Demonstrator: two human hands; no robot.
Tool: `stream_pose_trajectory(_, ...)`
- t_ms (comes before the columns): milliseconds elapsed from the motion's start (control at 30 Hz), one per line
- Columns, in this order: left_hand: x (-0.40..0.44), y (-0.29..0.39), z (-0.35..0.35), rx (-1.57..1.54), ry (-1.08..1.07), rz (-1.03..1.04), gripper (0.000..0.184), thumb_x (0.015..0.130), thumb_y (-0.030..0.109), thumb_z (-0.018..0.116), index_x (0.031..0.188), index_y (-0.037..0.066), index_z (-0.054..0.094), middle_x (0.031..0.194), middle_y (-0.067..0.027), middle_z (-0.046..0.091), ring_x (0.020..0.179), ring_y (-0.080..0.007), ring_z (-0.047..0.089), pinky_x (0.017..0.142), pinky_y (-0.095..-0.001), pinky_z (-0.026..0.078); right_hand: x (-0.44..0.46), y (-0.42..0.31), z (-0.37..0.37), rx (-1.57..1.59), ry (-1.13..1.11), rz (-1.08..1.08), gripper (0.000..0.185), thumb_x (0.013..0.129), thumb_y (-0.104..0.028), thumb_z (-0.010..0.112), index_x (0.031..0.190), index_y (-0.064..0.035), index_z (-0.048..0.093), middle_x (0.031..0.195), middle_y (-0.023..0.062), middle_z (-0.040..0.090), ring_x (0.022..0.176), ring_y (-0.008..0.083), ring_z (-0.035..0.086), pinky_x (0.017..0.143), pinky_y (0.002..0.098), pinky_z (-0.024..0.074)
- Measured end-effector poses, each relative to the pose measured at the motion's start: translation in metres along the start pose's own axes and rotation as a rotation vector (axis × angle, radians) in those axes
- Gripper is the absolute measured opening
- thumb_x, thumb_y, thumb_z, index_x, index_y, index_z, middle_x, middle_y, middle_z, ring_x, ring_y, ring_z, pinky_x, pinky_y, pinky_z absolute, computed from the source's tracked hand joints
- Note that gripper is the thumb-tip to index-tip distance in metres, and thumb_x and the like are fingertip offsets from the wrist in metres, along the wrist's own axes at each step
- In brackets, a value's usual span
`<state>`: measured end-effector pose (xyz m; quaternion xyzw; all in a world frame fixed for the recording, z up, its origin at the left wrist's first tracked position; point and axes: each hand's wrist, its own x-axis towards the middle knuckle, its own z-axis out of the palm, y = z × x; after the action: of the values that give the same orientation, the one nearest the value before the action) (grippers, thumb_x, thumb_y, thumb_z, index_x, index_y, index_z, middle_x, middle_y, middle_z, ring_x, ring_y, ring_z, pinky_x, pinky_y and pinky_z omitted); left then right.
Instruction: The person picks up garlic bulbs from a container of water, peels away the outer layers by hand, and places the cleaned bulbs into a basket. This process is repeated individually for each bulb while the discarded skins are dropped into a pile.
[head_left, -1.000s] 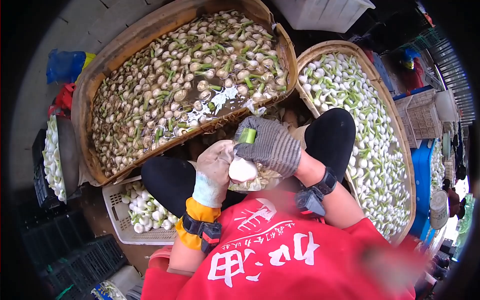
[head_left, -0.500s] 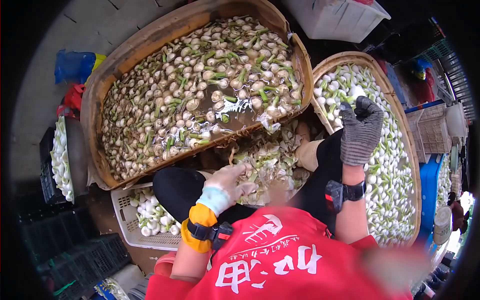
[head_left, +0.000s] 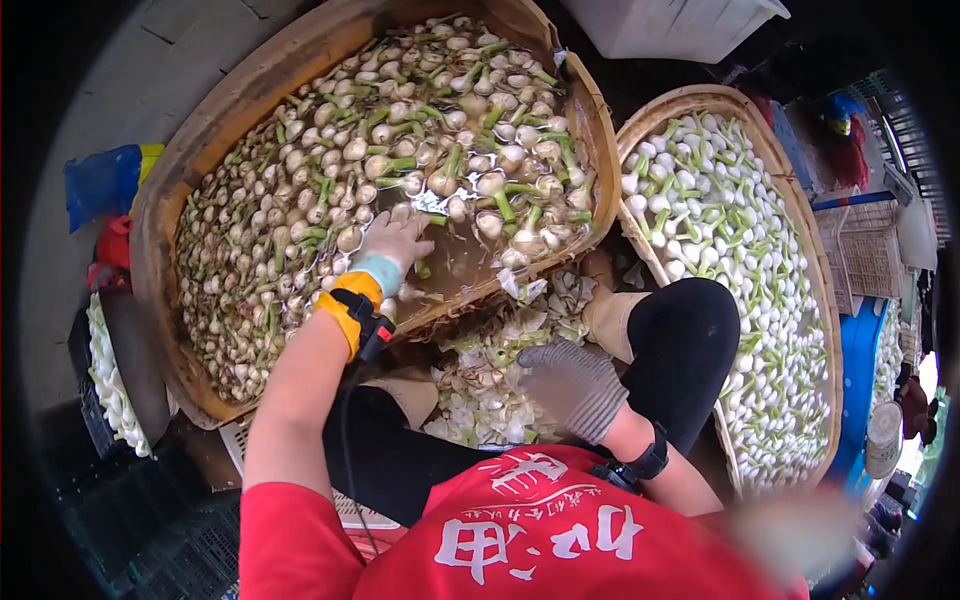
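Towards the near edge of the large tub point(head_left: 235, 105), as seen in the head view, the left hand point(head_left: 398, 240), covered by a pale glove, is placed among the brownish bulbs point(head_left: 330, 180), which are spread through shallow water; whether one is grasped cannot be told. Above the peelings point(head_left: 490, 385) piled between the legs, the right hand point(head_left: 575, 388) is held, covered by a striped grey glove; it is blurred, and its grip cannot be told. Beside the right knee, whiter bulbs point(head_left: 770, 300) are contained by a second tub point(head_left: 690, 95).
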<state>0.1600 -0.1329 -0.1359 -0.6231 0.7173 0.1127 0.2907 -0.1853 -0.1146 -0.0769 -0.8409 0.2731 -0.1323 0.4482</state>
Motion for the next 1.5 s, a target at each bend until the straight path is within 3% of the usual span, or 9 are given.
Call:
stream_pose_trajectory(133,0.041,0.005,-0.009,0.064,-0.32,0.06,0.037,0.093,0.03,0.056,0.13,0.035,0.06,0.157,0.0023,0.032,0.147,-0.0257,0.023,0.118,-0.0431,0.017,0.004,-0.002,-0.009,-0.097,-0.01,0.033,0.024,0.087,-0.021,0.07,0.105,-0.0062,0.064,0.09,0.0119,0.064,0.08,0.0295,0.066,0.071,0.0397,0.0521)
stream_pose_trajectory(267,0.04,-0.014,0.014,-0.35,-0.059,0.086,0.03,0.099,0.023,0.049,0.126,0.021,0.062,0.125,-0.0052,0.064,0.121,-0.0297,0.055,0.104,-0.0388,0.042,0.012,-0.009,-0.018,-0.022,-0.022,0.181,0.024,0.088,-0.024,0.068,0.105,-0.0069,0.066,0.089,0.0121,0.064,0.082,0.0305,0.065,0.073,0.0409,0.0518)
stream_pose_trajectory(333,0.007,-0.005,0.007,-1.895,0.152,-0.02,0.042,0.105,0.031,0.04,0.122,-0.006,0.054,0.109,-0.0145,0.064,0.099,-0.0236,0.064,0.086,-0.0309,0.055,0.016,-0.002,-0.012,-0.087,0.045,-0.038,0.023,0.088,-0.023,0.067,0.104,-0.0077,0.068,0.091,0.0119,0.064,0.083,0.0313,0.064,0.074,0.0416,0.0516)
stream_pose_trajectory(400,-0.037,0.025,-0.029,-2.537,0.178,-0.146,0.048,0.105,0.037,0.036,0.121,-0.004,0.054,0.109,-0.0153,0.063,0.1,-0.0274,0.064,0.09,-0.0394,0.056,0.025,-0.004,-0.005,-0.017,0.092,-0.028,0.021,0.088,-0.021,0.066,0.104,-0.0086,0.07,0.091,0.0117,0.065,0.084,0.0317,0.063,0.074,0.0423,0.0512)
stream_pose_trajectory(600,-0.127,0.107,-0.071,-3.067,0.247,-0.09,0.054,0.101,0.05,0.041,0.121,0.001,0.054,0.115,-0.0148,0.064,0.099,-0.0248,0.065,0.081,-0.0448,0.055,0.058,-0.039,-0.011,-0.124,0.279,-0.268,0.02,0.085,-0.021,0.067,0.101,-0.0101,0.07,0.087,0.0107,0.065,0.08,0.0307,0.062,0.071,0.0427,0.0509)
stream_pose_trajectory(1033,-0.183,0.175,-0.095,-2.886,0.408,-0.192,0.05,0.099,0.054,0.048,0.119,0.009,0.054,0.069,0.004,0.046,0.06,-0.0098,0.046,0.059,-0.03,0.045,0.028,-0.093,-0.022,-0.384,0.013,-0.062,0.013,0.082,-0.023,0.064,0.084,-0.0101,0.067,0.081,0.0104,0.066,0.075,0.029,0.064,0.066,0.0421,0.0505)
stream_pose_trajectory(1133,-0.193,0.174,-0.097,-2.573,0.507,-0.445,0.066,0.097,0.057,0.049,0.133,0.002,0.048,0.072,0.0014,0.05,0.063,-0.01,0.052,0.061,-0.028,0.048,0.016,-0.089,-0.017,-0.199,0.005,-0.045,0.011,0.079,-0.019,0.066,0.082,-0.009,0.065,0.078,0.0111,0.064,0.074,0.0294,0.064,0.067,0.041,0.0509)
stream_pose_trajectory(1333,-0.218,0.167,-0.076,-2.435,0.187,0.498,0.095,0.086,0.067,0.056,0.145,-0.004,0.032,0.11,-0.0149,0.064,0.093,-0.0234,0.069,0.075,-0.0313,0.059,0.042,-0.072,-0.053,-0.195,0.55,-0.083,0.008,0.08,-0.017,0.064,0.085,-0.0107,0.066,0.083,0.0115,0.066,0.076,0.032,0.065,0.07,0.0418,0.0521)
stream_pose_trajectory(1500,-0.23,0.172,-0.084,-2.548,0.254,0.29,0.091,0.087,0.064,0.057,0.146,0.0,0.032,0.121,-0.0169,0.061,0.103,-0.0234,0.066,0.08,-0.0335,0.06,0.05,-0.055,-0.075,-0.243,0.403,0.255,0.015,0.082,-0.021,0.072,0.087,-0.007,0.072,0.081,0.0112,0.069,0.077,0.0244,0.068,0.074,0.0337,0.0532)
